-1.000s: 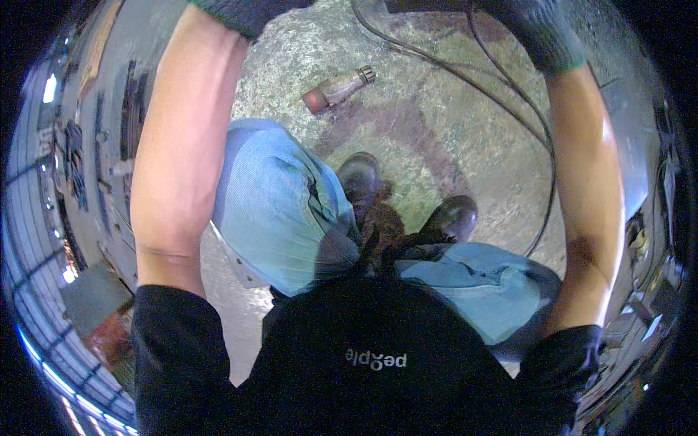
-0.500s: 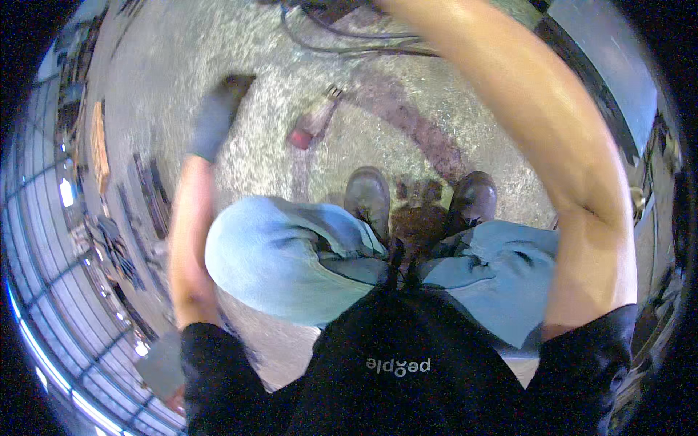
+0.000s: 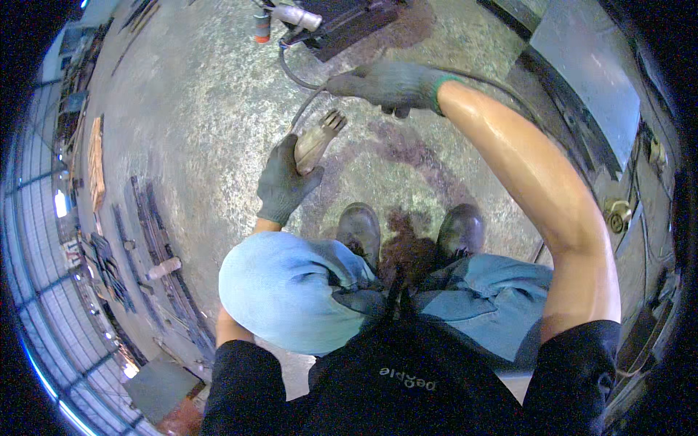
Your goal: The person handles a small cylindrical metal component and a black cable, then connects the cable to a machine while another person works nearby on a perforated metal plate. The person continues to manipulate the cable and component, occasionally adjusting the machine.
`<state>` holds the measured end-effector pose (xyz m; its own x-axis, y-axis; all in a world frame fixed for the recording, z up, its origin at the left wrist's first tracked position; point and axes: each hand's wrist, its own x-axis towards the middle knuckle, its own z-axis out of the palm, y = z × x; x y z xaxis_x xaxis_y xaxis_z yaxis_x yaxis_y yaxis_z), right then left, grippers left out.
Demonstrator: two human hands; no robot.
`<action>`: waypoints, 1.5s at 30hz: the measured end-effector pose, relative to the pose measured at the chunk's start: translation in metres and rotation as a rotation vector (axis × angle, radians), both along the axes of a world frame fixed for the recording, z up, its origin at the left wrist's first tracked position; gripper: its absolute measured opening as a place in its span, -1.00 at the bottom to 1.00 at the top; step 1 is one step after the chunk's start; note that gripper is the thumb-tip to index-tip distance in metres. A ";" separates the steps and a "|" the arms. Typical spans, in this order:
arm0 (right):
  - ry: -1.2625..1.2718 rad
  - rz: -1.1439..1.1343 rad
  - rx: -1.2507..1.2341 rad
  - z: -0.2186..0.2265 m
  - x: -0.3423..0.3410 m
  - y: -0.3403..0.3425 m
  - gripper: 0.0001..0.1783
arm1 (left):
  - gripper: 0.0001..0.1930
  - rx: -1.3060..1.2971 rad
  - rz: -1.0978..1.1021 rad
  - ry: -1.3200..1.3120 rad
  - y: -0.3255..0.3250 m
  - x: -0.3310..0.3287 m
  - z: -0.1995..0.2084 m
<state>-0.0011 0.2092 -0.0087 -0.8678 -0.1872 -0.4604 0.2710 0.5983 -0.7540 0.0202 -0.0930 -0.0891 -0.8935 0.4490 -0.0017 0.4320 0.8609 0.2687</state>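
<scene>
My left hand (image 3: 282, 182), in a dark grey knit glove, is closed around the lower end of a grimy pale plug (image 3: 314, 145). Prongs stick out of the plug's far end; its lower end is hidden by the palm. A dark cable (image 3: 304, 107) runs from beside the left fingers up to my right hand (image 3: 389, 83). That hand wears a similar glove with a green cuff, and its fingertips close on the cable. Most of the right fingers are seen from the back.
Beyond the hands stands a black box-like unit (image 3: 356, 29), with a pale cylindrical connector (image 3: 297, 16) and an orange-ended piece (image 3: 262, 29) beside it. A metal sheet (image 3: 589, 80) lies at right. Metal bars (image 3: 156, 225) and a wood strip (image 3: 97, 163) are on the left floor.
My left hand has come in from the left and taken hold of the plug on the floor. My right hand, out of view before, now shows with the cable.
</scene>
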 end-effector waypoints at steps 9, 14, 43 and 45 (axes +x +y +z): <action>0.259 -0.211 -0.206 0.083 -0.018 0.004 -0.38 | -0.16 -0.066 -0.104 0.044 0.081 -0.069 0.167; 0.240 -0.249 -0.145 0.107 0.009 0.034 -0.34 | -0.17 0.154 -0.206 0.130 0.096 -0.064 0.165; -0.746 -1.111 -1.278 -0.042 0.154 -0.035 -0.30 | -0.53 1.254 0.279 -1.252 0.074 -0.012 -0.013; -0.780 -0.805 -1.271 -0.032 0.155 -0.026 -0.32 | -0.53 1.258 0.338 -1.358 0.076 -0.016 -0.015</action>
